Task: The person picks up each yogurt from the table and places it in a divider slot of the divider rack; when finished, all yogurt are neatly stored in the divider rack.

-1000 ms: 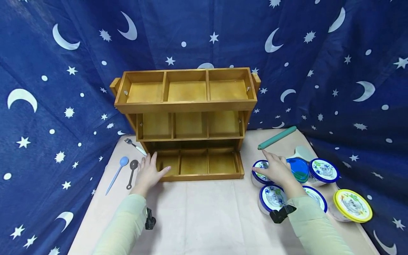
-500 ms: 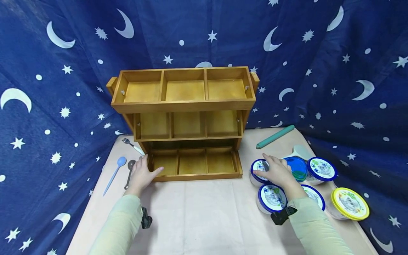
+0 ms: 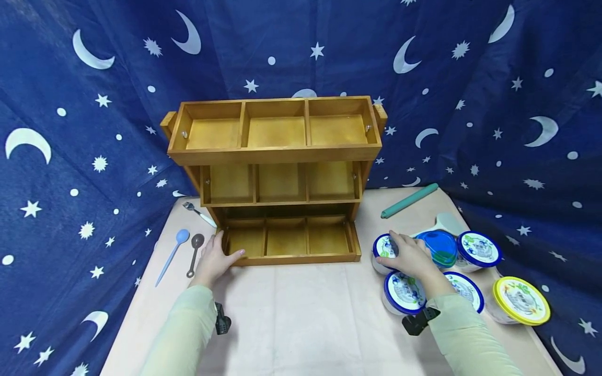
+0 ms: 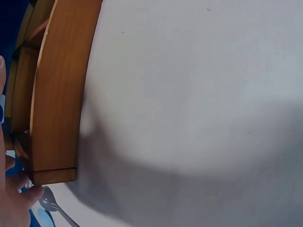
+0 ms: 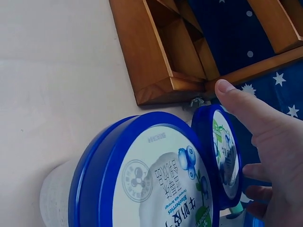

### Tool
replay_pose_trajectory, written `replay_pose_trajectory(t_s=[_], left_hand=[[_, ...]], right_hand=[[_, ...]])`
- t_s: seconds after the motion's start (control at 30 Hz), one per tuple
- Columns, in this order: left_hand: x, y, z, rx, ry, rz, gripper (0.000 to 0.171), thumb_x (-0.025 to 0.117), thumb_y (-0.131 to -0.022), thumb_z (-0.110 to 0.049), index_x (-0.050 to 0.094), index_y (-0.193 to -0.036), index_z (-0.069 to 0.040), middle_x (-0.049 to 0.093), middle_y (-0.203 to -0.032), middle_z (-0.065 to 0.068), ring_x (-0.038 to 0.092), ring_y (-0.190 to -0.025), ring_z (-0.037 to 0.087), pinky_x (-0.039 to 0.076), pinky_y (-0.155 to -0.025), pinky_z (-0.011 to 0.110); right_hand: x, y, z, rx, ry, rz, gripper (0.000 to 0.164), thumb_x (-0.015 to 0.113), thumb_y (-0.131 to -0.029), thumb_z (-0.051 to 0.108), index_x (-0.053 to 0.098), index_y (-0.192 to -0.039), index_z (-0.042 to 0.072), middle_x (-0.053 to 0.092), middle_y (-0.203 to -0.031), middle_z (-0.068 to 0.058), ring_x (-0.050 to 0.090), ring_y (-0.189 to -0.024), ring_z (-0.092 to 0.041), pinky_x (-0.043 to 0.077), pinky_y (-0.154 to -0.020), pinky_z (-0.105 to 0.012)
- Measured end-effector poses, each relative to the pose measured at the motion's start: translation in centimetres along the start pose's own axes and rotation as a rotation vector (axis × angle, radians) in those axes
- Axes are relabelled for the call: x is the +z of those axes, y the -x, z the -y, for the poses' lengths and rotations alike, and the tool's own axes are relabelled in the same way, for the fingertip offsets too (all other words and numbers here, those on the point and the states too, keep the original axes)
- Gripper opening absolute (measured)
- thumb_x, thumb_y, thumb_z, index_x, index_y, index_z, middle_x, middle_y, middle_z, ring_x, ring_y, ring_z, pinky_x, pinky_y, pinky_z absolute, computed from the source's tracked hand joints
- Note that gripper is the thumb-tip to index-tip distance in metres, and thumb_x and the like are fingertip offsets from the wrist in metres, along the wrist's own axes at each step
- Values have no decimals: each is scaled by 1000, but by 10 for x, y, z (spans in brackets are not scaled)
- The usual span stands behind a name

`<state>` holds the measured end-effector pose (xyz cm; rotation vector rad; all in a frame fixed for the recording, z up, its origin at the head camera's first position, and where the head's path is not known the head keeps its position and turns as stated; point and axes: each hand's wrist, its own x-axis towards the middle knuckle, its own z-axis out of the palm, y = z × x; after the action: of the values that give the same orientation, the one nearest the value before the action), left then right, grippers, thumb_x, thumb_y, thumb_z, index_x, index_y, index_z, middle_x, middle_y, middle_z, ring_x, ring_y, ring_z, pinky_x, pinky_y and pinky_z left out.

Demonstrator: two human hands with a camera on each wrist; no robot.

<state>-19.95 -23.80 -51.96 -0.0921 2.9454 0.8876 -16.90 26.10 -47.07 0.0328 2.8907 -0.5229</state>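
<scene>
A tiered wooden box (image 3: 275,156) with divided trays stands spread out at the back of the table. My left hand (image 3: 212,263) is at the front left corner of its bottom tray, fingers along the side and thumb pointing across the front. In the left wrist view, fingertips (image 4: 32,195) reach that corner; whether they touch it I cannot tell. My right hand (image 3: 416,259) hovers over a small blue-lidded tub (image 3: 383,247), thumb and fingers spread. The right wrist view shows the thumb (image 5: 246,106) extended, apart from that tub, beside a larger blue-lidded tub (image 5: 156,189).
Left of the box lie a fork (image 3: 199,214), a blue spoon (image 3: 172,256) and a grey spoon (image 3: 194,256). On the right are a green roll (image 3: 409,200), a pale scoop-like tool (image 3: 449,223), a blue lidded container (image 3: 439,247), more blue-lidded tubs (image 3: 478,249) and a yellow-lidded tub (image 3: 521,301).
My left hand has shifted slightly left and back toward me at the tray corner. The right hand has drawn a little toward me over the small tub. The objects stay put.
</scene>
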Motion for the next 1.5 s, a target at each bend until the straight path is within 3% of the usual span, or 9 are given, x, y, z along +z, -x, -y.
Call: replay_pose_trajectory(t_s=[0.23, 0.4, 0.63, 0.9, 1.13, 1.5], left_hand=[[5, -2, 7, -43, 93, 28, 91, 62, -85, -50, 17, -148, -3, 16, -147, 31, 23, -129, 53, 22, -104, 60], [8, -2, 14, -73, 120, 40, 85, 60, -88, -44, 16, -148, -2, 11, -147, 34, 21, -129, 54, 20, -105, 60], [12, 6, 23, -65, 139, 43, 81, 62, -89, -38, 20, -147, 0, 16, -146, 33, 21, -131, 50, 20, -107, 57], [12, 9, 29, -90, 175, 33, 78, 63, -89, -34, 22, -147, -1, 22, -144, 32, 23, -132, 47, 19, -108, 55], [12, 5, 26, -95, 162, 43, 80, 63, -89, -36, 21, -147, -2, 24, -143, 33, 26, -130, 48, 21, -107, 55], [12, 3, 25, -94, 135, 43, 80, 64, -87, -38, 23, -146, -3, 28, -142, 33, 30, -128, 49, 25, -105, 55]], right_hand=[[2, -3, -2, 9, 16, -2, 113, 62, -68, 73, 25, -146, 1, 23, -141, -36, 21, -122, -58, 19, -94, -73], [5, -5, 0, 20, 27, 9, 110, 69, -68, 66, 25, -145, 1, 23, -141, -38, 20, -122, -59, 20, -93, -74], [8, -7, 7, 49, 45, 53, 101, 75, -73, 50, 25, -146, 1, 21, -141, -38, 18, -123, -60, 23, -91, -75], [10, -9, 11, 84, 48, 86, 99, 77, -74, 44, 24, -146, 2, 16, -143, -39, 13, -126, -59, 25, -87, -77], [11, -9, 7, 87, 82, 50, 103, 78, -71, 47, 25, -145, 0, 24, -138, -39, 18, -122, -58, 26, -90, -74], [0, -6, 6, 20, 112, -33, 107, 75, -68, 58, 28, -144, -1, 30, -132, -38, 27, -116, -54, 25, -94, -68]])
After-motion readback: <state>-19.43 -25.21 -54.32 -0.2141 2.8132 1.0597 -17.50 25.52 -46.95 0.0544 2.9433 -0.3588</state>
